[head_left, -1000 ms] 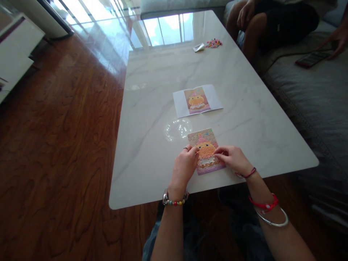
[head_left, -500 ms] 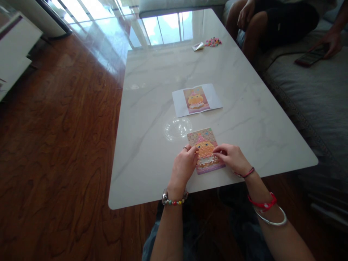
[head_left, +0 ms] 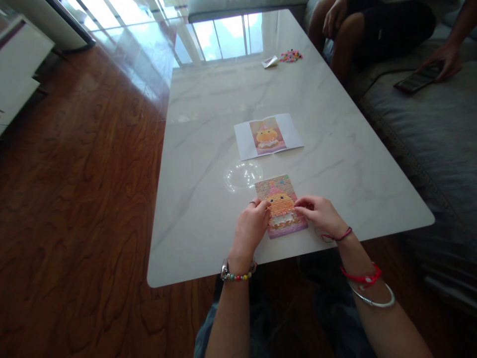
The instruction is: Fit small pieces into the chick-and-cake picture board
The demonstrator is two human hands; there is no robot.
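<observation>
On the near part of the table lies a small upright-format puzzle picture [head_left: 279, 196], its surface broken into many little pieces. It shows an orange-yellow cartoon figure with a pink pointed hat above a white and brown cake. My left hand [head_left: 251, 223] rests at its left edge, thumb and fingers pinched together over the picture. At the right edge my right hand [head_left: 318, 214] is also pinched, fingertips touching or just above the surface. Whatever either pinch holds is hidden or too small to name. Beyond it, a creased white sheet [head_left: 296, 132] bears the same picture in print.
The glossy white marbled table [head_left: 201, 209] reflects window light. At its far end sit a heap of small colourful bits [head_left: 291, 55] and a crumpled paper [head_left: 270, 62]. Another person sits on the grey sofa [head_left: 421, 119] at right, one hand on a phone [head_left: 417, 79].
My right hand has shifted slightly right, toward the picture's edge. My left hand stays nearly in place. The view has moved a little.
</observation>
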